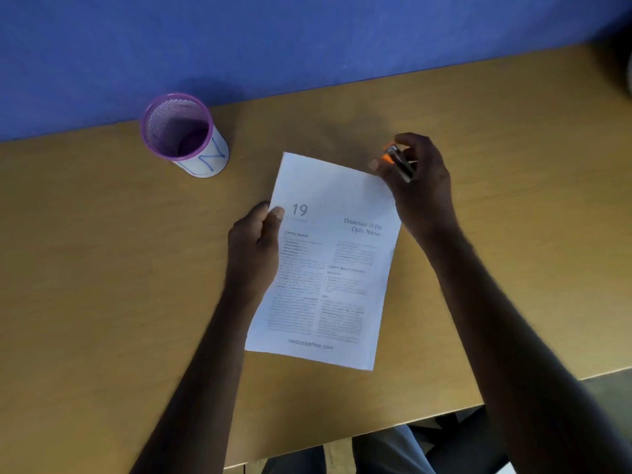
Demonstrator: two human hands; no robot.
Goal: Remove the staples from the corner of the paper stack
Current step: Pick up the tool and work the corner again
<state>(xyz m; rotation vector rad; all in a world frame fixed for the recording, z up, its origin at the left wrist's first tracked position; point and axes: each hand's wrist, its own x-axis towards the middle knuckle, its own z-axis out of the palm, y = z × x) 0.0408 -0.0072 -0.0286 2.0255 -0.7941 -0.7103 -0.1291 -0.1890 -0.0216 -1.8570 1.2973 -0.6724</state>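
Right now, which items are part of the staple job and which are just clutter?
In use:
paper stack, gripped at its left edge by the left hand
orange and black staple remover, held in the right hand near the top right corner

Idle:
purple mesh cup
table

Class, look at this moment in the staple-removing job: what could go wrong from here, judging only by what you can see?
1. The left hand grips the paper stack only at its left edge, far from the top right corner, so that corner may lift or tear when pulled.
2. The right hand holds the staple remover close to its own fingertips; a slip could nick them.
3. No staples can be made out, so the tool may bite bare paper.
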